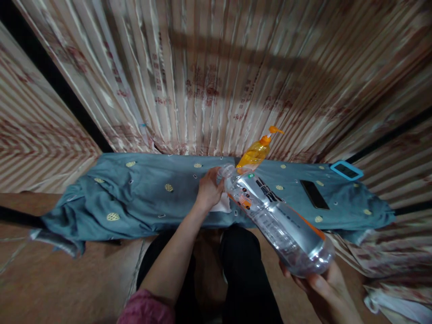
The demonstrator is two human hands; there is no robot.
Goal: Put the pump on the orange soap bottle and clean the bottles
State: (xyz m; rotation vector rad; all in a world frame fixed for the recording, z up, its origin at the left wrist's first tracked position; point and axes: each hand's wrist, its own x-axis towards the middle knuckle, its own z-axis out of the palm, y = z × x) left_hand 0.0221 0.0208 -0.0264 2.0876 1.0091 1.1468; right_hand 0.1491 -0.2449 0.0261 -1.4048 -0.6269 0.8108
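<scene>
A large clear plastic bottle (280, 225) with a silver and orange label lies tilted between my hands, its neck pointing up and left. The fingers of my left hand (209, 190) close round the neck end; whether a cap is there I cannot tell. Down at the right, my right hand (320, 285) supports the bottle's base, with the fingers curled about it. Just behind the bottle's neck stands a yellow pump bottle (254, 155) with an orange pump head. Partly covered by my left hand, something white and flat (222, 204) lies on the cloth.
A grey-green cloth with pineapple prints (141, 198) covers the narrow surface. On its right lie a black phone (314, 194) and a blue-framed digital timer or clock (347, 170). Striped curtains (209, 81) hang behind and at the sides, along dark poles (60, 85).
</scene>
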